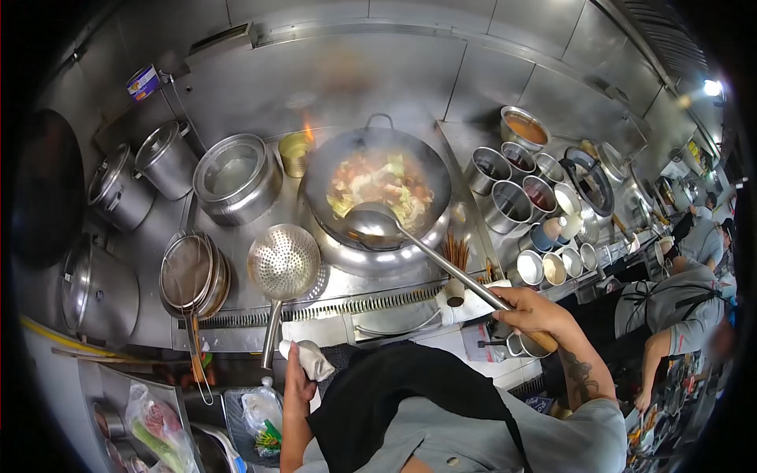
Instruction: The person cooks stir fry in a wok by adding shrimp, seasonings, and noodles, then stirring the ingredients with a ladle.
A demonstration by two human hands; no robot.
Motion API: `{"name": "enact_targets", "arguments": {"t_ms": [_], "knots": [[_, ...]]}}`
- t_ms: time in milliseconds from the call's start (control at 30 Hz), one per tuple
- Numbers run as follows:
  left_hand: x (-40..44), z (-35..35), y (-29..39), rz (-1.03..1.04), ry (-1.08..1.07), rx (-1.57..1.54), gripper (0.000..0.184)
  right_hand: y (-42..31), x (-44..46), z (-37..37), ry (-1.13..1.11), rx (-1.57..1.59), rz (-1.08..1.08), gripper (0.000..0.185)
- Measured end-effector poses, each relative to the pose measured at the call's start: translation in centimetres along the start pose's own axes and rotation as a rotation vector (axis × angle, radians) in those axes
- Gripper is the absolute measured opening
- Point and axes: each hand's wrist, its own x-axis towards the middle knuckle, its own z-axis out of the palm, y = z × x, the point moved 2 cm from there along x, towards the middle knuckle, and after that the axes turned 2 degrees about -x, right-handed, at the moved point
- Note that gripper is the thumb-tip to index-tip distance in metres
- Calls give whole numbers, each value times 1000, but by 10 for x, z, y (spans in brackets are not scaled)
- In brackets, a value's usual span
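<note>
My right hand [536,311] is wrapped round the wooden-ended handle of a long steel wok ladle [441,260]. The ladle's bowl rests in the near side of a big dark wok [315,189], against chopped cabbage and reddish pieces of food [386,185] that steam. A flame [307,126] rises behind the wok's left rim. Low in the view, close to my apron, my left hand [298,380] is closed on a folded whitish cloth [317,364]; part of its fingers is hidden. The handle of a perforated strainer ladle [285,260] ends just beside that hand.
Left stand a steel pot [236,180], lidded pots [167,162] and stacked wire skimmers [189,272]. A tin can [295,154] is near the flame. Right are several seasoning containers [509,205], a bowl of orange liquid [524,128] and a bamboo brush [455,272]. A co-worker [670,307] stands at right.
</note>
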Motion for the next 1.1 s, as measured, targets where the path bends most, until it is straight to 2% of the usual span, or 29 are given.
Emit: {"name": "enact_targets", "arguments": {"t_ms": [67, 167, 200, 433, 567, 667, 800, 900, 1000, 1100], "knots": [[4, 6, -3, -6, -12, 10, 60, -2, 3, 0, -59, -36, -9, 54], [4, 25, -4, -80, -57, 36, 64, 8, 32, 11, 23, -231, -195, 56], [6, 29, -5, -95, -62, 50, 64, 6, 33, 10, -10, -251, -80, 54], [11, 18, -10, -48, -46, 48, 63, 23, -30, -43, 34, -457, -207, 55], [9, 30, -14, -62, -97, 75, 64, 49, 23, -36, 197, -703, -52, 49], [11, 42, -13, -86, -119, 104, 65, 66, 73, -24, 328, -669, -141, 49], [8, 51, -10, -86, -97, 98, 64, 91, 94, 1, 585, -541, -309, 50], [15, 47, -13, -48, -96, 88, 62, 102, 99, 7, 639, -372, -287, 52], [13, 55, -11, -42, -45, 101, 54, 115, 103, -4, 672, -368, -302, 51], [14, 65, -6, -35, -61, 94, 45, 108, 94, -8, 555, -74, -193, 48]]}}
